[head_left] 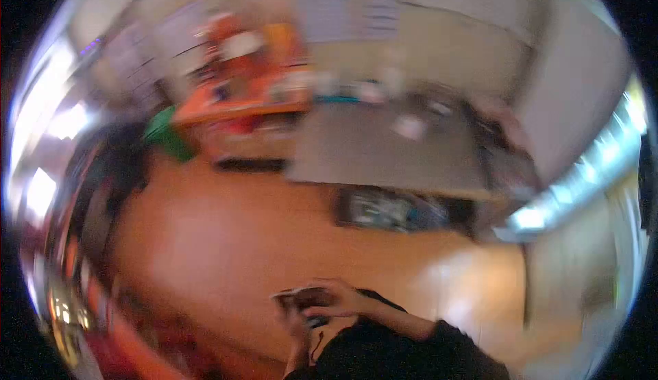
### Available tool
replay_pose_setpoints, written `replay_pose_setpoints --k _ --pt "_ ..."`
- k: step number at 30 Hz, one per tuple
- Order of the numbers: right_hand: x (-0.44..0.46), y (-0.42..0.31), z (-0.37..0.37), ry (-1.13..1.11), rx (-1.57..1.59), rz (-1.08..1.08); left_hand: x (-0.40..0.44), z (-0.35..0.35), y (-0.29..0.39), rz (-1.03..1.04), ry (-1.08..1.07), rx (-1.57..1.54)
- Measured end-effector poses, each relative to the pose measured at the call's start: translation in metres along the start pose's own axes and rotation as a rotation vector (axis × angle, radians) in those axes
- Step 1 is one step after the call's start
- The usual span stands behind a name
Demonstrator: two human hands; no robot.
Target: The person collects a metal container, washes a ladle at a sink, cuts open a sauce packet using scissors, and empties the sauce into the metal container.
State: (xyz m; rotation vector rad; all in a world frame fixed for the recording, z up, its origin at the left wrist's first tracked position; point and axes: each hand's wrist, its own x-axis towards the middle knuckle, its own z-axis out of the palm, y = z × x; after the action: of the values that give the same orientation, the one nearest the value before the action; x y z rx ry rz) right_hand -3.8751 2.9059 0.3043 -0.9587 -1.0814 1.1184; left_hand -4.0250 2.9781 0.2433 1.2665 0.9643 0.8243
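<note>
Near centre, your left grip (295,326) and right grip (337,299) seem closed around a blurred dark object (301,299), probably light, stiff; hold its edges.

- Small, flat-looking dark object (300,299) with a pale upper edge, too blurred to identify.
- Lies roughly level, above the floor (226,256), gripped by the left fingers (295,322) and right fingers (334,287).
</note>
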Motion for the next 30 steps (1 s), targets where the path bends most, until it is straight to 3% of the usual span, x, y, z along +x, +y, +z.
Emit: replay_pose_setpoints --k 2,3,4,5,6,8,12,13,14,16,18,19,21,23,24,26,27,28,29,30 --pt "0.014 -0.002 0.003 -0.102 -0.054 0.06 -0.006 0.0 -0.006 0.114 0.134 0.099" --pt "0.025 0.016 0.001 -0.263 -0.046 0.068 -0.005 0.0 -0.001 0.252 0.248 0.248" --pt "0.032 0.04 -0.002 -0.283 -0.244 0.117 -0.002 0.002 0.003 0.373 0.386 0.408" --pt "0.037 0.056 -0.004 -0.276 -0.451 0.15 -0.002 0.0 0.0 0.167 0.448 0.175" --pt "0.042 0.057 -0.013 -0.36 -0.447 0.145 0.003 0.017 -0.002 -0.02 0.482 -0.063" --pt "0.048 0.055 0.002 -0.162 -0.096 0.248 0.001 0.018 -0.004 0.009 0.611 -0.131" --pt "0.07 0.073 0.025 -0.251 -0.021 0.349 -0.006 0.004 0.008 0.036 0.792 -0.384" --pt "0.081 0.066 0.03 -0.214 0.06 0.5 -0.003 0.0 0.012 0.037 0.813 -0.403" --pt "0.108 0.072 0.074 -0.184 0.147 0.646 0.001 -0.048 0.019 0.007 0.821 -0.399" --pt "0.133 0.051 0.061 -0.292 0.2 0.713 0.008 -0.03 0.043 -0.021 0.845 -0.399" --pt "0.157 0.052 0.049 -0.392 0.25 0.772 0.021 -0.016 0.069 -0.276 0.984 -0.515" --pt "0.168 0.065 0.042 -0.431 0.317 0.854 0.031 -0.012 0.057 -0.268 1.0 -0.524" --pt "0.184 0.091 0.04 -0.495 0.378 0.942 0.047 -0.024 0.0 0.02 0.953 -0.822" --pt "0.208 0.109 0.043 -0.64 0.123 0.593 0.069 -0.046 -0.039 0.056 1.007 -0.745" --pt "0.223 0.106 0.045 -0.662 0.125 0.587 0.08 -0.058 -0.056 0.075 1.037 -0.657" --pt "0.251 0.092 0.045 -0.823 -0.257 0.33 0.096 -0.077 -0.096 0.069 1.084 -0.554" --pt "0.267 0.092 0.048 -0.836 -0.255 0.323 0.109 -0.087 -0.103 0.049 1.113 -0.45" --pt "0.28 0.094 0.051 -0.897 -0.357 0.218 0.114 -0.081 -0.042 0.112 1.174 -0.212" --pt "0.291 0.093 0.055 -0.951 -0.456 0.114 0.117 -0.086 -0.029 0.108 1.181 -0.209" --pt "0.303 0.086 0.064 -0.991 -0.459 0.179 0.121 -0.098 -0.02 0.036 1.182 -0.166"
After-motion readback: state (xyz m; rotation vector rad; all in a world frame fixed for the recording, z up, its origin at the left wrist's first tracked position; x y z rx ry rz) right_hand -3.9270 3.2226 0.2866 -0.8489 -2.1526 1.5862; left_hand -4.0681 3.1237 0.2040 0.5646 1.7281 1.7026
